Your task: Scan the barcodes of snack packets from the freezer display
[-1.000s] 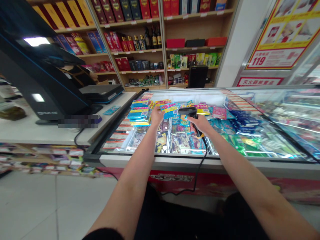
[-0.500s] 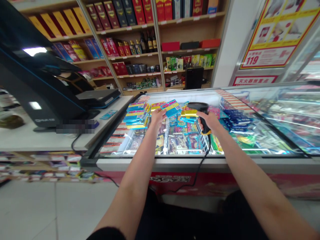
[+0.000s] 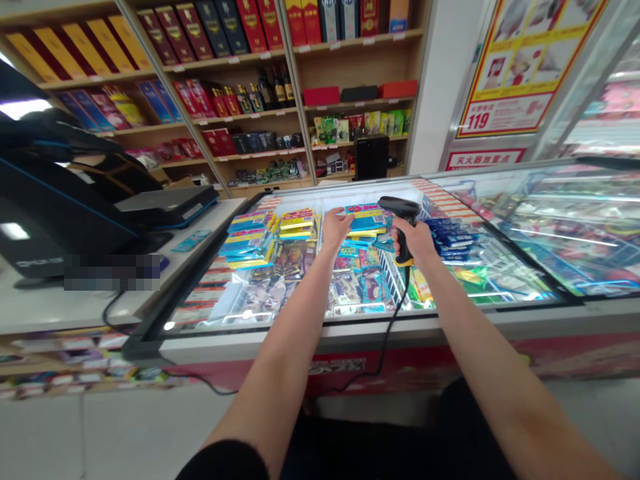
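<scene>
My right hand (image 3: 415,239) is wrapped round the grip of a black barcode scanner (image 3: 399,207), whose cable hangs down the freezer's front. My left hand (image 3: 337,228) is beside a pile of blue-and-yellow packets (image 3: 367,217), its fingers apart at the pile's left edge. Whether the fingertips touch the top packet, I cannot tell. Left of that hand sit a small stack of yellow-and-pink packets (image 3: 296,223) and a larger stack of blue packets (image 3: 245,239). All these piles rest on the glass top of a chest freezer (image 3: 200,332).
A counter (image 3: 65,310) at the left carries a dark checkout machine (image 3: 60,227), a flat scale (image 3: 167,203) and one blue packet (image 3: 191,241). Dark-blue packets (image 3: 453,239) lie right of the scanner. Behind the freezer stand shelves (image 3: 350,61) of boxes and bottles.
My left hand has moved right and let go of the blue-and-yellow packet, which now appears on the right pile. The scanner stays in my right hand. The view has shifted.
</scene>
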`<state>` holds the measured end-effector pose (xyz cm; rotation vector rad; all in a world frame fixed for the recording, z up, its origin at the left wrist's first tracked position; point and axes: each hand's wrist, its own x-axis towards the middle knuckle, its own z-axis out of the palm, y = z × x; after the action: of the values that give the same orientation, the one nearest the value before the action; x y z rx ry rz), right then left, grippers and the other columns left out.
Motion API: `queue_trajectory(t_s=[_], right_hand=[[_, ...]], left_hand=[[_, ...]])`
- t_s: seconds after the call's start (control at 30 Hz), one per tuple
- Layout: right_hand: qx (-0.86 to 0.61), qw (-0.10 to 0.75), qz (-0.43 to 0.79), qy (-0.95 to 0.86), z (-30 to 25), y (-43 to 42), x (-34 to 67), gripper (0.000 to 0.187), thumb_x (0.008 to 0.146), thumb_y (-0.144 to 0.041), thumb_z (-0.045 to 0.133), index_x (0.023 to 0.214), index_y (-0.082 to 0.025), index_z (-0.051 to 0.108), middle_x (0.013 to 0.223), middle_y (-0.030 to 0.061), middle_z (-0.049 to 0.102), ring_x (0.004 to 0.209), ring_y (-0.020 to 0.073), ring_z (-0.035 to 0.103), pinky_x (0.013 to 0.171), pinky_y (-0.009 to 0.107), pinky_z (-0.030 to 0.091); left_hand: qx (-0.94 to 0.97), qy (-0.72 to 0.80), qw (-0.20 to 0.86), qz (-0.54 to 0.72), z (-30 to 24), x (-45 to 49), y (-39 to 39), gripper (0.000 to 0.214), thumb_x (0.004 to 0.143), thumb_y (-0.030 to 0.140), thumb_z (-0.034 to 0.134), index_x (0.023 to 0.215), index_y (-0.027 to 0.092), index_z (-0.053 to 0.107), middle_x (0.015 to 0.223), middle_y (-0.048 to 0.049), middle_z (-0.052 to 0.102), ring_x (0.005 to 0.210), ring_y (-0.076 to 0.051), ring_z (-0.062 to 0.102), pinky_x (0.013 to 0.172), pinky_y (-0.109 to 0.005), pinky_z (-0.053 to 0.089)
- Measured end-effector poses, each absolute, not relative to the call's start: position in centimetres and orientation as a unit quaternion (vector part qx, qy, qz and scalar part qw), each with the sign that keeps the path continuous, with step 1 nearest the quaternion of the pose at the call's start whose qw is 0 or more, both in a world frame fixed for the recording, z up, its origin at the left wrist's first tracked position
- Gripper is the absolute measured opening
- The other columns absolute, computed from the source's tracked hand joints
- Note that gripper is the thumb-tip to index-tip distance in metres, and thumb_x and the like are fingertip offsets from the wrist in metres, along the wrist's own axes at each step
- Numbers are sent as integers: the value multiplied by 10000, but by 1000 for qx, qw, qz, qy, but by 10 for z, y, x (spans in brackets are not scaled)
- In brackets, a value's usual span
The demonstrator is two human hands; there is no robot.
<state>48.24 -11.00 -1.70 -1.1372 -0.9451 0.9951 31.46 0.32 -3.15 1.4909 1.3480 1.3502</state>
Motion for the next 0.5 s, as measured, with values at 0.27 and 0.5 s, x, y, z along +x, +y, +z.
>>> queue_trajectory(t_s=[0.27, 0.5], right_hand=[[-485, 634, 436, -416, -17, -110, 479, 262, 743, -356, 684, 637, -204, 498, 457, -23, 520, 321, 110, 460, 277, 231, 368], [-478, 623, 436, -439, -21, -110, 474, 269, 753, -391, 679, 685, -212, 490, 490, -31, 533, 332, 103, 459, 295, 226, 380]], left_hand=[[623, 585, 194, 481, -40, 307, -1, 311, 811, 364, 696, 1040, 161, 645, 994, -88, 714, 980, -226, 660, 888, -316, 461], [641, 587, 83, 487, -47, 270, 6, 215, 886, 304, 583, 1043, 173, 649, 1129, -116, 668, 1127, -246, 585, 1011, -362, 406]])
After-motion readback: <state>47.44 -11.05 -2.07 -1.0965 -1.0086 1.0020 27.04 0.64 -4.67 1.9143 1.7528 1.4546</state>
